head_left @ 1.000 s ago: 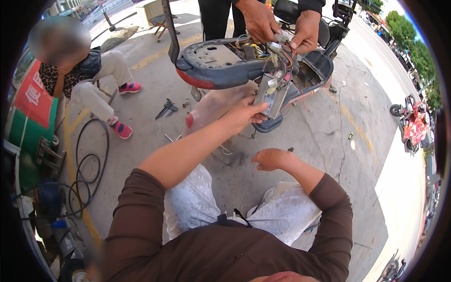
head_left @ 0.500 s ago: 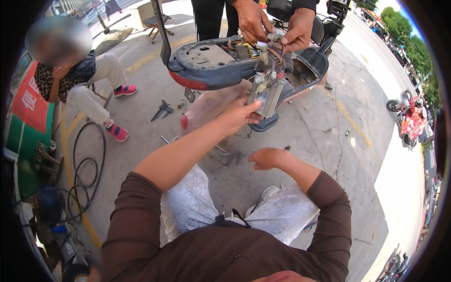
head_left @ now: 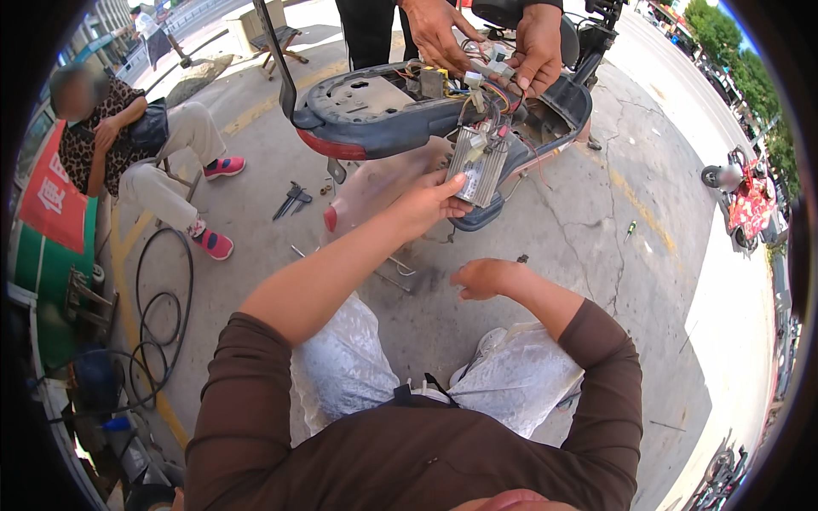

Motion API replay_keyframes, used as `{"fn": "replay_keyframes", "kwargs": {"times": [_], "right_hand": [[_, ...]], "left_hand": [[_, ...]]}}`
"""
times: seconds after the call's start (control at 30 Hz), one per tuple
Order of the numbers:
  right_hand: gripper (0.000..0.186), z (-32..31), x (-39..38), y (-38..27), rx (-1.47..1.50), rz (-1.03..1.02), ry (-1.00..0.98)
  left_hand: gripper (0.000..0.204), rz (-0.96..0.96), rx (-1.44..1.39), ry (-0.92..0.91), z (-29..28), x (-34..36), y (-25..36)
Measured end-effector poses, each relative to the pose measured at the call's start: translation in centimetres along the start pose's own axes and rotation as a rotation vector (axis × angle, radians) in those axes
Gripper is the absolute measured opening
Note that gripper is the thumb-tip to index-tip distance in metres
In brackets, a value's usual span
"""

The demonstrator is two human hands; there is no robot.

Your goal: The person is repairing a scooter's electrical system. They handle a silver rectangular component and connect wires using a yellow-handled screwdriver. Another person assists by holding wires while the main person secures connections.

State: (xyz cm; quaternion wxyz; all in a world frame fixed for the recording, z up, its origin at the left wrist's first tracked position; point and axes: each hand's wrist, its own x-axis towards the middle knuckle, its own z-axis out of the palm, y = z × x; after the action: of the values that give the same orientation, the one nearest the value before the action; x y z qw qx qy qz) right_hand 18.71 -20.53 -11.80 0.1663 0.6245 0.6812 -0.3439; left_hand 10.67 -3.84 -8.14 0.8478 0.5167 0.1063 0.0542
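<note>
Evidently, sorting the wiring is the step in hand: at upper centre of the frame, the wearer's left hand (head_left: pixel 430 203) has its fingers clamped on a ribbed silver metal box (head_left: pixel 477 166), while a co-worker's hands (head_left: pixel 538 53) handle its multicoloured wires (head_left: pixel 501 95) above. The right hand (head_left: pixel 484 279) hangs curled near mid-frame, and I can't tell whether its fingers meet. Next, I'd judge, calls for holding the box steady, leads unstrained.

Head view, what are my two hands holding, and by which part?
Left hand: the metal box, by its lower left corner. Right hand: nothing visible in its grip.
</note>
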Motion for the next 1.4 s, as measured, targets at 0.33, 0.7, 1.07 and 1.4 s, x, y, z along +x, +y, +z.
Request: {"fn": "replay_keyframes", "kwargs": {"times": [0.33,0.7,1.07,1.4], "right_hand": [[0.036,0.53,0.47,0.52,0.011,0.002,-0.003],[0.036,0.67,0.8,0.6,0.004,0.013,-0.016],[0.038,0.67,0.83,0.27,-0.002,0.016,-0.032],[0.038,0.6,0.83,0.2,-0.005,0.025,-0.031]], "left_hand": [[0.04,-0.004,0.019,0.013,-0.28,-0.16,0.07],[0.04,-0.041,0.015,0.073,-0.32,-0.31,0.28],[0.045,0.003,-0.019,0.03,-0.5,-0.41,0.36],[0.05,0.066,0.022,0.026,-0.47,-0.22,-0.12]]}}
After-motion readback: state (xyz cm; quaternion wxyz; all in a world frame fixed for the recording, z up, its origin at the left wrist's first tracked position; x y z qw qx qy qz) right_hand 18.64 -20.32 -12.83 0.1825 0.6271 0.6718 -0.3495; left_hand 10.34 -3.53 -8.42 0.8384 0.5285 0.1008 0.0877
